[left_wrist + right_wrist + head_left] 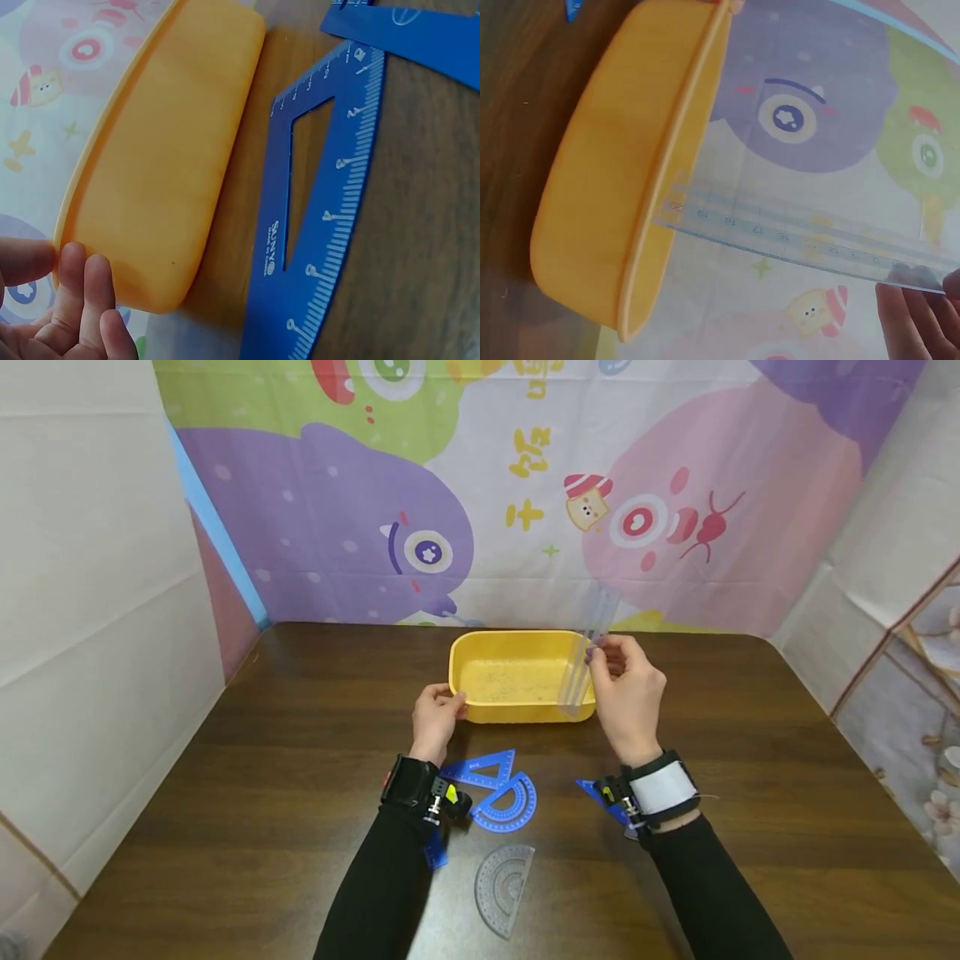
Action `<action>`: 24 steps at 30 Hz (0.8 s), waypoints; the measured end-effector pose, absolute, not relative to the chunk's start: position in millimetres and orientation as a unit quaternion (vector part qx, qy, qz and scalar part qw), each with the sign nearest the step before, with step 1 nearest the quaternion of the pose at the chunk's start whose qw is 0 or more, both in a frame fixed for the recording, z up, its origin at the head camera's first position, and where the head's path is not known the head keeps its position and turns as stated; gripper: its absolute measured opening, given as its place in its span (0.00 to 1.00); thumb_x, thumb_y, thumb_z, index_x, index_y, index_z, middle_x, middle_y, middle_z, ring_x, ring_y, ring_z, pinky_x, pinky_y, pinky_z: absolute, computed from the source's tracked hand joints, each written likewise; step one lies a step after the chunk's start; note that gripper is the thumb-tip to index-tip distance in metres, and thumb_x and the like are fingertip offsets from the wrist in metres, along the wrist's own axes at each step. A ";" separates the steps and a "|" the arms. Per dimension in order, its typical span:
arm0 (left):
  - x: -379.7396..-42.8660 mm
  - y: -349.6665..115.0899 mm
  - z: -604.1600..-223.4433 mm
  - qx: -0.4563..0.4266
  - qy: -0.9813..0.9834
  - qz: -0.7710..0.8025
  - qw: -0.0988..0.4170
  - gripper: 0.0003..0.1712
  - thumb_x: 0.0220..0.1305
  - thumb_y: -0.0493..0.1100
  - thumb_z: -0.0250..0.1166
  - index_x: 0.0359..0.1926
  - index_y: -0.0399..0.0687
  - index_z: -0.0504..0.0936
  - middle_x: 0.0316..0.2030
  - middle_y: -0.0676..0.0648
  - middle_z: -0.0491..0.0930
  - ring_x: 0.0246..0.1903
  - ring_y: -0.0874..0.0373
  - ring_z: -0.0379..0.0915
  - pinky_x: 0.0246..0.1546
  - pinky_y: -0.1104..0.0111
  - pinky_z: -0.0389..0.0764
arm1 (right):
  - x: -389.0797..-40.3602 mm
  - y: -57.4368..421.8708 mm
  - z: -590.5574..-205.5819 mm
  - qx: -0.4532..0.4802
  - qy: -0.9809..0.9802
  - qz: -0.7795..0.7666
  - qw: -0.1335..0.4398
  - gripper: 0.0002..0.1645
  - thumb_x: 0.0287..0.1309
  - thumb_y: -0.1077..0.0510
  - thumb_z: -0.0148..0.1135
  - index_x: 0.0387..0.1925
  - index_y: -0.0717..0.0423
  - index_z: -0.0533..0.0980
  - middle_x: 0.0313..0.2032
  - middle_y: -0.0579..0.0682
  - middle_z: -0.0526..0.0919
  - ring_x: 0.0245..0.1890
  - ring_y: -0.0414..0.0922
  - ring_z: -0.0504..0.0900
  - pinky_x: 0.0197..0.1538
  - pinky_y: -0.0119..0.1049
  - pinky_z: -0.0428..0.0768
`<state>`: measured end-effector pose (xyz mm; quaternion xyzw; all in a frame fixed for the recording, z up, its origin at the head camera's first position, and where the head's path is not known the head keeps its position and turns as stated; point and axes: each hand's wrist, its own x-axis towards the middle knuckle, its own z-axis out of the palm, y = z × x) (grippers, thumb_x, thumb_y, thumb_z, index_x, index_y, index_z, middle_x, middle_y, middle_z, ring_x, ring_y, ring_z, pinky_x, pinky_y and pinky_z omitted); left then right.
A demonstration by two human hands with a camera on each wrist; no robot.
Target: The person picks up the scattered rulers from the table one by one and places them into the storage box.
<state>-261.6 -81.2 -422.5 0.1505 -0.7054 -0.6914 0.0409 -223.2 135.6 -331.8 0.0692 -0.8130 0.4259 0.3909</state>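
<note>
A yellow plastic basin [517, 713] stands toward the back of the table. My left hand [435, 718] pinches its near left corner, thumb and fingers at the rim in the left wrist view. With my right hand [627, 693] I hold a clear plastic ruler [576, 681] by its middle, tilted over the basin's right end. In the right wrist view the ruler's numbered end overlaps the basin's rim [676, 139]. Close to my left wrist lie a blue set square [480, 781] and a blue protractor [507, 820]. A clear protractor [501, 889] lies nearer the front.
Another blue piece [600, 797] lies partly hidden under my right wrist, and a blue strip [436, 850] shows beneath my left forearm. The brown table [300, 827] meets a printed cartoon cloth [360, 518] at the back. Pale cloth panels [90, 568] stand at the sides.
</note>
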 end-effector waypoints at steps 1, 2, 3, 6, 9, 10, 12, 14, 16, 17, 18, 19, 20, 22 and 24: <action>-261.8 -80.6 -422.5 0.148 -0.704 -0.693 0.041 0.23 0.60 0.38 0.59 0.56 0.35 0.68 0.32 0.42 0.78 0.36 0.45 0.77 0.45 0.58 0.78 | -223.4 136.8 -330.7 0.066 -0.811 0.427 0.394 0.09 0.57 0.61 0.55 0.35 0.63 0.77 0.31 0.55 0.84 0.28 0.46 0.83 0.33 0.34 0.80; -261.8 -80.0 -422.6 0.146 -0.704 -0.694 0.041 0.23 0.60 0.38 0.59 0.56 0.35 0.68 0.32 0.42 0.78 0.36 0.45 0.77 0.44 0.58 0.78 | -224.2 137.7 -329.8 0.064 -0.809 0.428 0.397 0.08 0.57 0.61 0.55 0.35 0.62 0.77 0.30 0.55 0.84 0.28 0.45 0.83 0.33 0.33 0.80; -261.9 -79.8 -422.8 0.145 -0.703 -0.696 0.039 0.23 0.60 0.38 0.59 0.56 0.35 0.68 0.32 0.42 0.77 0.36 0.45 0.77 0.44 0.58 0.78 | -225.1 138.2 -329.1 0.064 -0.808 0.427 0.400 0.08 0.57 0.61 0.55 0.35 0.62 0.77 0.30 0.55 0.84 0.28 0.45 0.83 0.33 0.34 0.80; -262.1 -80.1 -422.9 0.146 -0.703 -0.695 0.040 0.23 0.60 0.38 0.60 0.55 0.35 0.68 0.31 0.42 0.77 0.35 0.46 0.77 0.44 0.58 0.78 | -229.8 138.3 -329.3 0.079 -0.813 0.403 0.412 0.08 0.57 0.61 0.55 0.35 0.63 0.77 0.30 0.56 0.83 0.28 0.46 0.82 0.33 0.36 0.80; -262.6 -80.4 -423.0 0.150 -0.707 -0.691 0.039 0.23 0.59 0.38 0.60 0.54 0.35 0.69 0.31 0.42 0.77 0.34 0.46 0.77 0.44 0.58 0.78 | -235.7 136.9 -331.5 0.105 -0.820 0.364 0.429 0.08 0.56 0.63 0.55 0.34 0.64 0.77 0.30 0.58 0.83 0.28 0.48 0.82 0.33 0.40 0.80; -262.7 -81.3 -422.7 0.150 -0.708 -0.688 0.040 0.23 0.59 0.38 0.60 0.54 0.35 0.69 0.31 0.42 0.78 0.33 0.47 0.77 0.43 0.58 0.78 | -237.7 135.5 -332.3 0.115 -0.823 0.348 0.434 0.08 0.56 0.63 0.56 0.34 0.65 0.77 0.31 0.58 0.82 0.29 0.49 0.81 0.34 0.41 0.80; -263.1 -82.0 -422.1 0.149 -0.708 -0.689 0.041 0.23 0.59 0.38 0.60 0.54 0.35 0.69 0.31 0.42 0.78 0.33 0.47 0.77 0.43 0.58 0.78 | -241.7 133.0 -334.9 0.128 -0.830 0.318 0.440 0.08 0.55 0.63 0.56 0.34 0.65 0.77 0.31 0.58 0.82 0.30 0.51 0.82 0.35 0.43 0.80; -263.3 -81.8 -421.7 0.150 -0.709 -0.687 0.040 0.23 0.59 0.39 0.60 0.54 0.35 0.69 0.31 0.42 0.78 0.33 0.47 0.77 0.42 0.59 0.78 | -244.4 130.6 -338.6 0.135 -0.840 0.284 0.443 0.08 0.55 0.63 0.56 0.34 0.64 0.77 0.32 0.57 0.82 0.29 0.51 0.82 0.32 0.45 0.80; -263.3 -80.9 -421.5 0.151 -0.711 -0.686 0.038 0.22 0.59 0.39 0.60 0.54 0.36 0.69 0.30 0.43 0.79 0.33 0.48 0.77 0.41 0.59 0.77 | -246.6 128.8 -343.7 0.137 -0.849 0.254 0.443 0.07 0.54 0.62 0.56 0.34 0.62 0.78 0.32 0.56 0.83 0.28 0.52 0.82 0.28 0.45 0.79; -263.3 -80.2 -421.3 0.151 -0.710 -0.687 0.038 0.22 0.59 0.39 0.60 0.54 0.36 0.69 0.30 0.43 0.79 0.33 0.48 0.77 0.41 0.59 0.77 | -247.5 127.9 -346.4 0.137 -0.853 0.242 0.442 0.07 0.54 0.62 0.56 0.34 0.61 0.78 0.32 0.55 0.83 0.27 0.52 0.82 0.26 0.46 0.78; -263.4 -79.6 -421.5 0.150 -0.709 -0.688 0.039 0.22 0.59 0.39 0.60 0.54 0.36 0.69 0.30 0.43 0.79 0.32 0.49 0.77 0.41 0.59 0.77 | -248.2 126.8 -348.9 0.137 -0.856 0.232 0.442 0.07 0.54 0.62 0.56 0.34 0.60 0.78 0.32 0.54 0.83 0.26 0.51 0.82 0.24 0.46 0.77; -263.4 -79.3 -421.7 0.150 -0.709 -0.688 0.038 0.23 0.59 0.39 0.60 0.54 0.36 0.69 0.30 0.44 0.79 0.32 0.50 0.77 0.41 0.58 0.77 | -249.2 125.9 -351.6 0.138 -0.859 0.223 0.441 0.07 0.53 0.63 0.57 0.34 0.59 0.78 0.31 0.54 0.83 0.26 0.51 0.82 0.24 0.46 0.77; -263.5 -79.2 -422.1 0.150 -0.707 -0.690 0.038 0.23 0.59 0.39 0.60 0.54 0.36 0.69 0.30 0.44 0.79 0.31 0.52 0.77 0.41 0.58 0.78 | -250.5 124.9 -354.1 0.139 -0.861 0.218 0.439 0.07 0.53 0.63 0.57 0.34 0.59 0.79 0.31 0.54 0.83 0.26 0.51 0.81 0.24 0.46 0.77; -263.6 -79.7 -423.0 0.151 -0.703 -0.694 0.039 0.23 0.59 0.38 0.61 0.54 0.36 0.69 0.31 0.43 0.78 0.29 0.54 0.76 0.42 0.58 0.78 | -252.5 122.7 -358.5 0.143 -0.865 0.204 0.435 0.06 0.53 0.63 0.57 0.33 0.58 0.79 0.31 0.53 0.83 0.27 0.50 0.82 0.25 0.46 0.77; -263.4 -80.9 -423.7 0.153 -0.700 -0.697 0.040 0.23 0.59 0.38 0.61 0.55 0.36 0.69 0.31 0.43 0.78 0.29 0.55 0.76 0.43 0.58 0.78 | -253.9 119.7 -361.9 0.149 -0.871 0.192 0.427 0.06 0.52 0.62 0.58 0.33 0.57 0.79 0.31 0.52 0.83 0.28 0.49 0.82 0.25 0.45 0.77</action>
